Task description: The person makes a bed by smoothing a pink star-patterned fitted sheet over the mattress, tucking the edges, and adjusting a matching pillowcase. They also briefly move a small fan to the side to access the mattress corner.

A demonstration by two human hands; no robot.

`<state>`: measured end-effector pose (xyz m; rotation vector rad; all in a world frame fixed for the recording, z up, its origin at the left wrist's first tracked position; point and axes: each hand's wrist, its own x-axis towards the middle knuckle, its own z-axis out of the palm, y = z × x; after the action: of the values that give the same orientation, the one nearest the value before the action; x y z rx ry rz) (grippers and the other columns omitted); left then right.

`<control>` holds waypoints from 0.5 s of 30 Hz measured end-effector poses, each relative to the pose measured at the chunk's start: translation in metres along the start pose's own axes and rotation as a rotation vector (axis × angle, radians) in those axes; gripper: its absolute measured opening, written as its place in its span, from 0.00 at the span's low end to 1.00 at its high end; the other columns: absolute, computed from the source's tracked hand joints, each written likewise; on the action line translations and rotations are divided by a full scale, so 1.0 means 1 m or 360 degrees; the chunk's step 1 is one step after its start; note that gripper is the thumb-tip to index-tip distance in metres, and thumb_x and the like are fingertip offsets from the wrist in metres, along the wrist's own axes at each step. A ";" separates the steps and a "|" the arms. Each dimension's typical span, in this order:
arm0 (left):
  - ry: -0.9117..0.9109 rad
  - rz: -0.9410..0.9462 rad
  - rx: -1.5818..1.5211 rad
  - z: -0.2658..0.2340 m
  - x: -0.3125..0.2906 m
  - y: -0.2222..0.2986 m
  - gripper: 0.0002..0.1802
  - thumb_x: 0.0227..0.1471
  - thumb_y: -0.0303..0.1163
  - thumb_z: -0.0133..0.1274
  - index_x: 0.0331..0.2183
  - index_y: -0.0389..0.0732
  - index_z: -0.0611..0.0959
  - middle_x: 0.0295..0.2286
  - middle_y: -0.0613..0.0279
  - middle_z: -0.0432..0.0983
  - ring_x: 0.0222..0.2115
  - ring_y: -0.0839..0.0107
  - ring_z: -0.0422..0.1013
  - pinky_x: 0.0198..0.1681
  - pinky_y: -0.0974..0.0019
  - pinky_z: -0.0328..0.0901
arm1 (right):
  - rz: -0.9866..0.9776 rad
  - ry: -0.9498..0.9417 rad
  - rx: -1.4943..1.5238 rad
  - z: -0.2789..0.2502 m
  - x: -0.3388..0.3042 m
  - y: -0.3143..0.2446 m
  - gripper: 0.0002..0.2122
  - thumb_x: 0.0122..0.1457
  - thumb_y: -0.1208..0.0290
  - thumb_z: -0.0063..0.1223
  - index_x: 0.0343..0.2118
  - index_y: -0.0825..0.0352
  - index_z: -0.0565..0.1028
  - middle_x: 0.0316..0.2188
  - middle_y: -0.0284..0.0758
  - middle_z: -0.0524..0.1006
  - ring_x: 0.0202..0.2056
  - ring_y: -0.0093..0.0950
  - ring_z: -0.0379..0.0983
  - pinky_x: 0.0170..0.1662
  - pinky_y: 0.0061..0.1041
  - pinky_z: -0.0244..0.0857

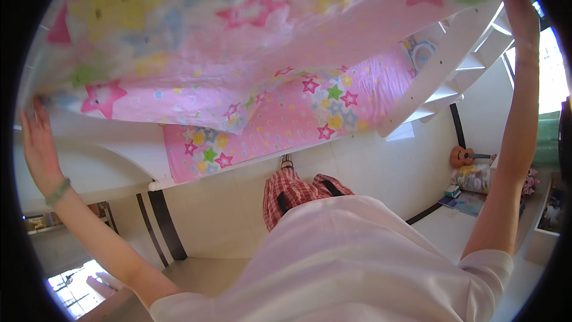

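The person's left hand (pixel 40 149) is raised at the left rim, fingers extended, fingertips at the edge of a large, pale pink fabric sheet printed with multicoloured stars (pixel 196 42). Whether it pinches the edge cannot be told. The right hand (pixel 522 15) is raised higher in view, at the sheet's right end; its finger closure is likewise unclear. The hands stand wide apart.

The sheet lies ahead of the person, spread between the hands, its long axis running left to right. Each hand is at its own end; neither is evidently nearer. The lower edge sags toward the middle.

Behind the sheet is a pink, star-printed fabric bed cover (pixel 298 104), flanked on the right by a white, slanting bed ladder (pixel 440 68). Farther right, a small brown wooden guitar (pixel 462 157) leans near the wall.
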<state>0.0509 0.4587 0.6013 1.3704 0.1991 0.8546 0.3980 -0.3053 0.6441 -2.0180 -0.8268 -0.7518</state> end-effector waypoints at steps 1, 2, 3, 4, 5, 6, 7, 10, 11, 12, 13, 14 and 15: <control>0.0120 -0.0036 -0.0028 -0.009 -0.028 -0.009 0.20 0.61 0.34 0.49 0.50 0.32 0.71 0.48 0.55 0.69 0.48 0.68 0.66 0.52 0.68 0.62 | 0.0159 0.0014 0.0126 -0.001 -0.022 0.011 0.24 0.57 0.63 0.56 0.52 0.74 0.68 0.51 0.44 0.71 0.51 0.33 0.68 0.57 0.36 0.60; 0.0109 -0.0127 -0.0081 -0.014 -0.060 -0.018 0.19 0.61 0.34 0.49 0.50 0.34 0.72 0.48 0.57 0.70 0.48 0.69 0.67 0.51 0.68 0.63 | 0.0330 0.0031 0.0250 -0.005 -0.047 0.019 0.23 0.58 0.64 0.55 0.52 0.73 0.68 0.51 0.42 0.71 0.51 0.31 0.68 0.57 0.35 0.61; 0.0096 -0.0220 -0.0131 -0.021 -0.094 -0.028 0.18 0.61 0.35 0.49 0.50 0.35 0.73 0.48 0.60 0.71 0.47 0.70 0.67 0.51 0.69 0.63 | 0.0499 0.0046 0.0362 -0.006 -0.076 0.024 0.22 0.59 0.64 0.55 0.53 0.72 0.68 0.52 0.41 0.71 0.51 0.30 0.68 0.56 0.34 0.61; 0.0105 -0.0303 -0.0055 -0.028 -0.133 -0.024 0.18 0.62 0.34 0.48 0.50 0.37 0.73 0.47 0.61 0.71 0.46 0.72 0.68 0.50 0.69 0.64 | 0.0706 0.0046 0.0513 -0.001 -0.119 0.046 0.22 0.59 0.64 0.54 0.53 0.71 0.68 0.52 0.39 0.70 0.51 0.28 0.68 0.56 0.32 0.61; 0.0113 -0.0395 -0.0049 -0.042 -0.170 -0.035 0.17 0.62 0.34 0.47 0.51 0.39 0.73 0.47 0.62 0.72 0.45 0.74 0.68 0.50 0.69 0.65 | 0.0859 0.0033 0.0584 0.000 -0.152 0.047 0.21 0.60 0.65 0.54 0.53 0.70 0.68 0.52 0.37 0.70 0.51 0.27 0.68 0.56 0.31 0.61; 0.0321 -0.0441 0.0036 -0.035 -0.199 -0.046 0.16 0.62 0.34 0.48 0.49 0.39 0.75 0.45 0.64 0.73 0.44 0.76 0.68 0.48 0.71 0.65 | 0.1011 0.0025 0.0651 0.003 -0.187 0.047 0.21 0.60 0.65 0.53 0.54 0.69 0.68 0.53 0.36 0.70 0.51 0.25 0.68 0.55 0.30 0.61; 0.0535 -0.0507 0.0087 -0.025 -0.232 -0.066 0.15 0.61 0.35 0.48 0.47 0.39 0.76 0.42 0.66 0.74 0.43 0.78 0.69 0.45 0.73 0.65 | 0.1141 0.0000 0.0677 0.003 -0.215 0.037 0.20 0.61 0.66 0.53 0.54 0.68 0.68 0.53 0.34 0.70 0.51 0.23 0.68 0.55 0.29 0.62; 0.0273 -0.0887 0.0239 -0.025 -0.287 -0.084 0.13 0.62 0.35 0.47 0.44 0.39 0.77 0.37 0.65 0.76 0.35 0.77 0.73 0.38 0.73 0.68 | 0.1521 -0.0021 0.0906 0.014 -0.287 0.016 0.17 0.61 0.69 0.52 0.53 0.67 0.70 0.48 0.31 0.73 0.45 0.19 0.70 0.49 0.25 0.65; 0.0216 -0.1020 0.0230 -0.027 -0.300 -0.090 0.13 0.62 0.36 0.46 0.44 0.39 0.77 0.36 0.65 0.77 0.33 0.76 0.74 0.36 0.72 0.69 | 0.1681 -0.0093 0.0945 0.015 -0.303 0.013 0.16 0.61 0.70 0.52 0.51 0.67 0.71 0.46 0.30 0.74 0.43 0.18 0.71 0.47 0.24 0.66; 0.0263 -0.1071 0.0236 -0.029 -0.310 -0.100 0.13 0.62 0.36 0.46 0.43 0.39 0.77 0.35 0.64 0.77 0.32 0.76 0.74 0.35 0.70 0.70 | 0.1840 -0.0166 0.0980 0.016 -0.316 0.013 0.14 0.61 0.72 0.51 0.49 0.68 0.73 0.43 0.29 0.75 0.41 0.18 0.72 0.45 0.22 0.68; 0.0308 -0.1118 0.0241 -0.031 -0.321 -0.111 0.13 0.62 0.37 0.47 0.43 0.38 0.77 0.34 0.64 0.77 0.31 0.75 0.74 0.35 0.69 0.71 | 0.1891 -0.0207 0.0988 0.021 -0.325 0.015 0.13 0.61 0.73 0.51 0.48 0.68 0.73 0.42 0.29 0.76 0.40 0.18 0.72 0.43 0.22 0.69; 0.0353 -0.1163 0.0244 -0.034 -0.329 -0.121 0.13 0.62 0.37 0.47 0.43 0.38 0.77 0.34 0.63 0.78 0.30 0.75 0.75 0.34 0.68 0.72 | 0.1941 -0.0248 0.0994 0.028 -0.333 0.015 0.12 0.61 0.74 0.51 0.47 0.69 0.74 0.41 0.29 0.76 0.39 0.19 0.73 0.42 0.21 0.70; 0.0349 -0.1209 0.0248 -0.035 -0.333 -0.130 0.14 0.62 0.37 0.47 0.43 0.38 0.77 0.34 0.63 0.77 0.31 0.74 0.75 0.35 0.66 0.72 | 0.1992 -0.0287 0.0998 0.034 -0.340 0.016 0.11 0.61 0.75 0.51 0.46 0.69 0.74 0.39 0.30 0.76 0.38 0.19 0.73 0.40 0.20 0.71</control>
<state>-0.1462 0.2801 0.3602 1.1981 0.9079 0.3447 0.2104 -0.3795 0.3674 -1.5806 0.2041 0.3748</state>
